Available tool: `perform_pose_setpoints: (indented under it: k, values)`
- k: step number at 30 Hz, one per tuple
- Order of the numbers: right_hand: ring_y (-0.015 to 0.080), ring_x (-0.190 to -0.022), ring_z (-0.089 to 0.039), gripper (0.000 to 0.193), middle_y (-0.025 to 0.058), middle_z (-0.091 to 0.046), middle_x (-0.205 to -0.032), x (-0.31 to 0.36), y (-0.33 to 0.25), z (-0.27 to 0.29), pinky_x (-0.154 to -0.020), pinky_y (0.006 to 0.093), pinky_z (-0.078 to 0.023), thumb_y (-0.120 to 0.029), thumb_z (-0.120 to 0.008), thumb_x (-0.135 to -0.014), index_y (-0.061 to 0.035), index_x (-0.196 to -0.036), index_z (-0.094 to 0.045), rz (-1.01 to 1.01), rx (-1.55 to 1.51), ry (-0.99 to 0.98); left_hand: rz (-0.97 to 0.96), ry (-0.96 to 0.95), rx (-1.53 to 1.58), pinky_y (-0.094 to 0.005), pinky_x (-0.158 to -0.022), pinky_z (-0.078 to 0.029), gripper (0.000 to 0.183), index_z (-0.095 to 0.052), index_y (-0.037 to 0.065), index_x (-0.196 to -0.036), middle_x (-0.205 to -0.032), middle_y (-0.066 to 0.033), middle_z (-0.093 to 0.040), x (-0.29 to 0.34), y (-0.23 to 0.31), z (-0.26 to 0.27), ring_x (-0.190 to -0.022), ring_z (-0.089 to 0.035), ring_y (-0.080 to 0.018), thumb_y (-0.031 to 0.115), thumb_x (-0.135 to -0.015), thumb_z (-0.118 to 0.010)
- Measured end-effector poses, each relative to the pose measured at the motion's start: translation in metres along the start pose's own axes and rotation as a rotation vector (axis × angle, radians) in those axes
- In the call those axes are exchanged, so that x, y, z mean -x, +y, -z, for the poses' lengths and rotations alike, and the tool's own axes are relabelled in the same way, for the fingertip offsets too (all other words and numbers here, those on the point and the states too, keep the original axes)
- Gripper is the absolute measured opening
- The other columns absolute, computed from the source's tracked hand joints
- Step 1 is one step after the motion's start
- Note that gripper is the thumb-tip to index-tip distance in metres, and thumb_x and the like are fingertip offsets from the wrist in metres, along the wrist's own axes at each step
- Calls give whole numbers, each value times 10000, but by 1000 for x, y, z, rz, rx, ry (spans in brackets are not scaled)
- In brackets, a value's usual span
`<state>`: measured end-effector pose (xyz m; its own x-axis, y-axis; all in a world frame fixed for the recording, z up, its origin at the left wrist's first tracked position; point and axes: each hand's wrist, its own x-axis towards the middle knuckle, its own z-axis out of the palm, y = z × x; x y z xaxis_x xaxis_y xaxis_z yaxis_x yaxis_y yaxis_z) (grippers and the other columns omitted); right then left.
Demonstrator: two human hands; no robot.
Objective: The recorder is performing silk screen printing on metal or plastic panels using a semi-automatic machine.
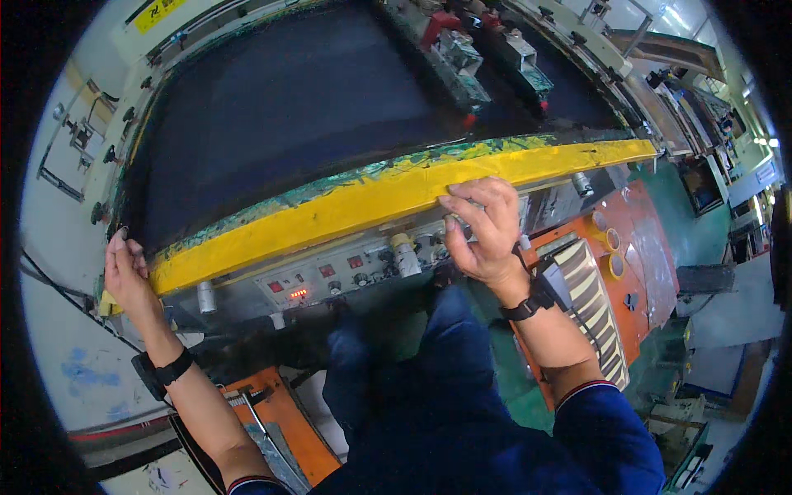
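A large screen-printing frame [280, 99] with a dark mesh lies in front of me, its near rail covered in yellow tape [346, 210] and smeared with green ink along the inner edge. At the frame's near left corner is my left hand [128, 272], its fingers curled together; what they hold, if anything, I cannot make out. My right hand [487, 231] is on the yellow rail right of its middle, fingers bent over the front and thumb lower down against it. Two metal squeegee holders [462, 66] with ink-stained ends stand over the mesh at the right.
Below the rail runs a control panel [338, 276] with red switches, knobs and a lit red display. To the right, an orange board [643, 247] carries yellow tape rolls [611, 266] and a striped brown-and-cream panel [590, 305]. Another orange surface [289, 421] is at lower left.
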<state>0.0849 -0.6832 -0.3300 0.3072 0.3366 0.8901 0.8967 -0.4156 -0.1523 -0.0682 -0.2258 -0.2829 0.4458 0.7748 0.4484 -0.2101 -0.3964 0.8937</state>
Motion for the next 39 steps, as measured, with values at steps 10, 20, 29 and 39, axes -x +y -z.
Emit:
perform_pose_setpoints:
  k: [10,20,29,39]
  values:
    - [263,-894,-575,348,68,-627,-963,1,-1,-2,-828,395,-422,17,-621,-648,-70,-983,-662,1,16,18,-4,-3,8,-157,-519,-305,232,-623,26,-1087,-777,26,-572,-3,-5,2,-604,-412,-10,204,-960,-548]
    - [269,-915,-567,359,73,-626,-976,1,0,0,-821,398,-424,18,-620,-640,-68,-986,-664,0,24,3,-35,-17,-11,-160,-531,-305,239,-622,32,-1095,-781,31,-567,-2,-7,1,-609,-413,-11,217,-964,-545]
    - [271,-929,-570,383,76,-625,-997,2,0,1,-852,403,-425,23,-619,-637,-68,-1007,-661,2,12,-36,-82,-5,-57,-161,-519,-307,259,-632,35,-1088,-781,25,-561,6,-4,0,-596,-411,-13,234,-972,-514]
    - [299,-987,-555,404,114,-611,-1057,-15,-14,17,-956,490,-392,42,-589,-655,-74,-1041,-628,56,51,-92,-407,65,-109,-229,-607,-415,278,-624,-9,-1020,-781,-30,-575,24,31,1,-651,-514,-114,197,-971,-443]
